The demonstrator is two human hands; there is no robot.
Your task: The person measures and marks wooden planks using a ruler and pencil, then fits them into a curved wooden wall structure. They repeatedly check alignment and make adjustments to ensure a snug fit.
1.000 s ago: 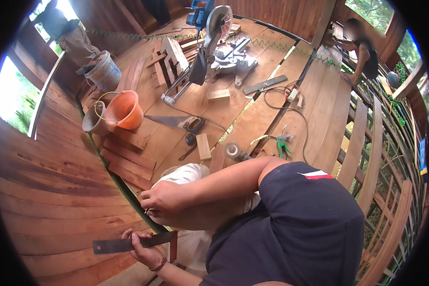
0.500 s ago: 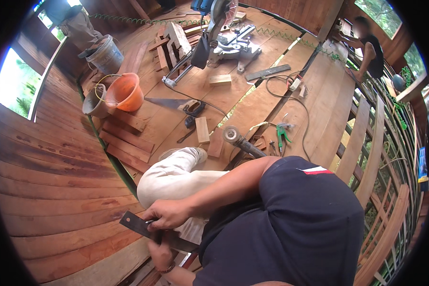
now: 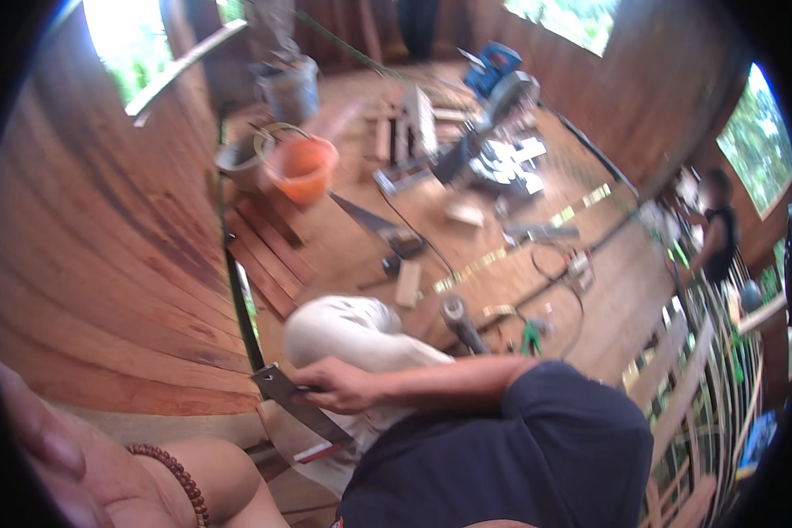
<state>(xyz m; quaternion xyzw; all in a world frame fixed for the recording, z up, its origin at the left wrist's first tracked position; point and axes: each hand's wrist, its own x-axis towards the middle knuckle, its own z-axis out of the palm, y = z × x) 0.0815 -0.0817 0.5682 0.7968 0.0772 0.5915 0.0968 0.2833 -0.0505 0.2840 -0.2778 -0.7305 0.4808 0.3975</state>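
My right hand (image 3: 341, 385) grips a dark flat metal bar (image 3: 312, 414) with a hole near its end, like a steel ruler. The bar slants down across my pale trousers (image 3: 348, 330). Beside its lower end lies a thin red-and-white strip (image 3: 317, 452); whether it is part of the bar I cannot tell. Large and close at the lower left, my left hand (image 3: 79, 462) is raised with fingers stretched and partly cut off by the rim. Nothing shows in it. A beaded bracelet (image 3: 180, 480) circles that wrist.
A mitre saw (image 3: 502, 150), a handsaw (image 3: 370, 220), wood blocks (image 3: 408, 283), an angle grinder (image 3: 462, 324) and a green-handled tool (image 3: 531, 338) lie ahead on the plywood floor. An orange bucket (image 3: 301, 172) stands left. Another person (image 3: 720, 233) is at far right, beside open slats.
My left hand has let go of the bar and risen to the lower left, close to the view. My right hand still holds the bar. The whole view has tilted and blurred.
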